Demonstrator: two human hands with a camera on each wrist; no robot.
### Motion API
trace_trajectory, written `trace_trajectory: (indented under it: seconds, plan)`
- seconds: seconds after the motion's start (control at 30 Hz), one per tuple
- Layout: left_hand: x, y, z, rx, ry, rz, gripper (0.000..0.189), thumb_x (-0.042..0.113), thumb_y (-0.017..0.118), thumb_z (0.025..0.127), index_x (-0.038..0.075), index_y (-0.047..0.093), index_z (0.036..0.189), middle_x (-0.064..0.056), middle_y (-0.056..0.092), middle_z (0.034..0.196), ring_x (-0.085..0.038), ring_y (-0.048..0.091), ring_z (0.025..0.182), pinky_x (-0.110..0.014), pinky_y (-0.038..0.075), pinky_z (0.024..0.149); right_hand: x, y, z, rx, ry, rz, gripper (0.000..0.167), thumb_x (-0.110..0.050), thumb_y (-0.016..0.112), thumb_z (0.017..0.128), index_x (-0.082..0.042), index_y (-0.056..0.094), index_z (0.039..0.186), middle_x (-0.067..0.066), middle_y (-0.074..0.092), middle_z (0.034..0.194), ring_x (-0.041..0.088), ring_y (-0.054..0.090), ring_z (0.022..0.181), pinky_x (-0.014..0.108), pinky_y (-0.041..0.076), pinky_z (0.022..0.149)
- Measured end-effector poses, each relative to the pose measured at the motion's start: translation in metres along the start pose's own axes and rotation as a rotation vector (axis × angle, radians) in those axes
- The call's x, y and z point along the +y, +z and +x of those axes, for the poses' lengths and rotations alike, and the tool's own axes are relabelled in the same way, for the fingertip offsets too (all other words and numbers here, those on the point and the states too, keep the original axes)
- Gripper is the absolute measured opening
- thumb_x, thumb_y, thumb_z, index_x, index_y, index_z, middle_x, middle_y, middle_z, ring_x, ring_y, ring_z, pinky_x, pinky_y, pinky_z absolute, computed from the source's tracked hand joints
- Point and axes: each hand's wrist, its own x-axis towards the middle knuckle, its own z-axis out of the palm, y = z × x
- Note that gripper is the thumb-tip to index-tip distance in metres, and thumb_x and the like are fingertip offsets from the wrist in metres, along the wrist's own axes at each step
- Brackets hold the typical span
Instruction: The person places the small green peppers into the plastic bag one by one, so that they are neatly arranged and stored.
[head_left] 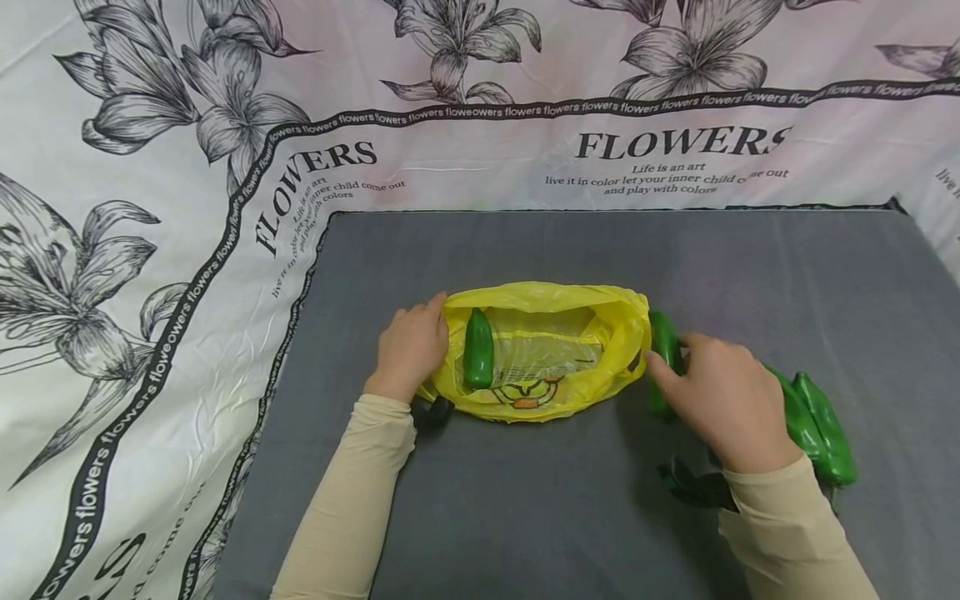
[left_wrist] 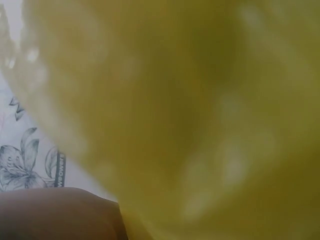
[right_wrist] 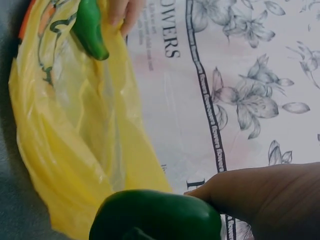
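A yellow plastic bag (head_left: 536,296) stands with its mouth spread wide, a printed face on its near side. One green pepper (head_left: 478,350) is inside, against the bag's left wall. My left hand (head_left: 411,346) grips the bag's left rim, and yellow plastic fills most of the left wrist view. Just off the bag's right rim, my right hand (head_left: 723,396) holds another green pepper (right_wrist: 155,215) between thumb and fingers. The thumb shows beside that pepper in the right wrist view; the other fingers are hidden there.
More green peppers (head_left: 821,429) lie on the grey cloth (head_left: 540,508) to the right, partly behind my right hand. A white border (head_left: 480,158) with black flower prints and lettering runs along the back and left of the cloth.
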Motion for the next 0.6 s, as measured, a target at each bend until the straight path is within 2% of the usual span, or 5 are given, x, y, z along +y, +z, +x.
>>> trace_trajectory:
  seconds: [0.2,0.33,0.43,0.6]
  plan:
    - [0.001,0.0,0.001,0.002,0.0,0.004,0.049,0.025,0.043,0.113,0.021,0.046,0.161,-0.012,0.068,0.138,-0.04,0.063,0.114,-0.055,0.059,0.078,-0.009,-0.003,0.007,-0.033,-0.027,0.018,0.045,-0.043,0.061,0.103,-0.014,0.049,0.07,0.0,0.04,0.054,0.02,0.042,0.045,0.033,0.029,0.04]
    - [0.002,0.0,0.001,0.005,0.002,0.006,0.049,0.026,0.042,0.113,0.021,0.045,0.162,-0.013,0.067,0.138,-0.04,0.063,0.113,-0.054,0.059,0.076,-0.014,-0.004,0.011,-0.04,-0.038,0.022,0.037,-0.04,0.062,0.102,-0.004,0.066,0.094,0.001,0.046,0.055,0.019,0.046,0.047,0.034,0.033,0.04]
    - [0.002,0.0,0.0,0.005,-0.001,0.007,0.049,0.026,0.042,0.113,0.021,0.045,0.162,-0.012,0.067,0.139,-0.04,0.063,0.112,-0.053,0.059,0.075,-0.018,-0.002,0.013,-0.069,-0.038,0.018,0.045,-0.04,0.062,0.101,0.002,0.067,0.118,0.002,0.049,0.055,0.02,0.049,0.048,0.035,0.036,0.04]
    - [0.0,0.0,-0.001,0.009,-0.002,0.004,0.049,0.025,0.043,0.113,0.021,0.046,0.161,-0.013,0.068,0.138,-0.041,0.063,0.113,-0.055,0.059,0.078,-0.024,0.003,0.016,-0.112,-0.032,0.008,0.052,-0.041,0.062,0.101,0.007,0.066,0.123,0.004,0.05,0.059,0.021,0.05,0.051,0.035,0.037,0.041]
